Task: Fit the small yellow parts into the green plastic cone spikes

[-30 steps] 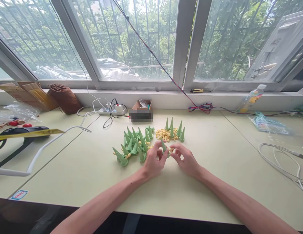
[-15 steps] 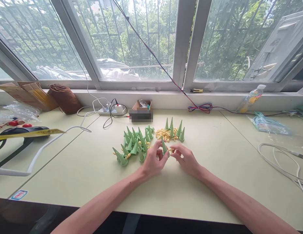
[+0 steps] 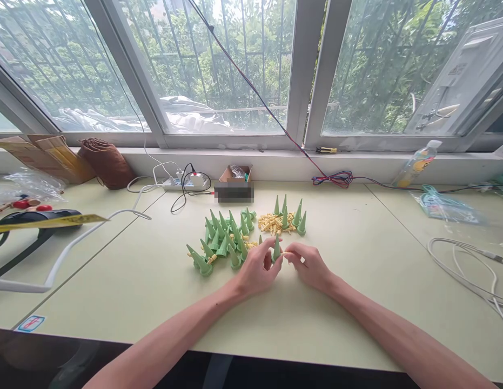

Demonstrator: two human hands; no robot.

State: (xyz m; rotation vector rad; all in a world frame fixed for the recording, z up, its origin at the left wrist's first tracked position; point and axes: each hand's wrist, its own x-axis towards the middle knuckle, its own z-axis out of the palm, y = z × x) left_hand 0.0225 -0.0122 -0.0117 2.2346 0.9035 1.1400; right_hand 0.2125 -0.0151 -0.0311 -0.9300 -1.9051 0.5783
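My left hand (image 3: 257,268) is closed on a green plastic cone (image 3: 276,249), its tip pointing up. At the cone's right side my right hand (image 3: 310,265) pinches a small yellow piece (image 3: 284,254), mostly covered by the fingertips; whether it is seated in the cone I cannot tell. Left of my hands stands a cluster of green cones (image 3: 222,246), several with yellow pieces at their bases. Behind my hands lies a pile of small yellow pieces (image 3: 271,222), with several more green cones (image 3: 301,222) standing around it.
A small open cardboard box (image 3: 235,174) and a power strip (image 3: 186,183) are at the back. The windowsill side holds a bottle (image 3: 417,165) and a brown pouch (image 3: 107,165). White cables (image 3: 470,270) lie at right; a yellow-black strip (image 3: 48,222) juts in at left.
The green cone in my left hand has shifted slightly right and down and stands more upright. Less of the yellow piece shows between the cone and my right fingertips.
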